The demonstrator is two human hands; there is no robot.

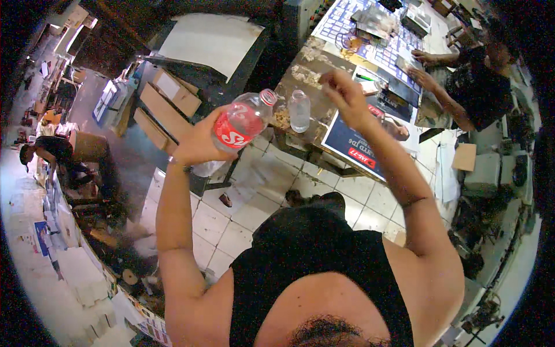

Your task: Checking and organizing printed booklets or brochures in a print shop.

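My left hand (pixel 199 141) is wrapped round a large clear plastic bottle (pixel 240 122) with a red label. The bottle is tilted, its uncapped mouth pointing up and to the right. Near the corner of the worn table (pixel 317 70) a small clear bottle (pixel 299 113) stands upright, just right of the large bottle's neck and apart from it. Raised above the table, right of the small bottle, is my right hand (pixel 345 95). Its fingers are curled together; whatever they may hold is too small to make out.
A dark printed poster (pixel 351 144) covers the table's near side. At the far right a co-worker (pixel 477 87) rests both hands on printed sheets. Cardboard pieces (pixel 167 107) lean at left beside a bench with a white sheet (pixel 202 43). Another person (pixel 55 153) bends over at far left.
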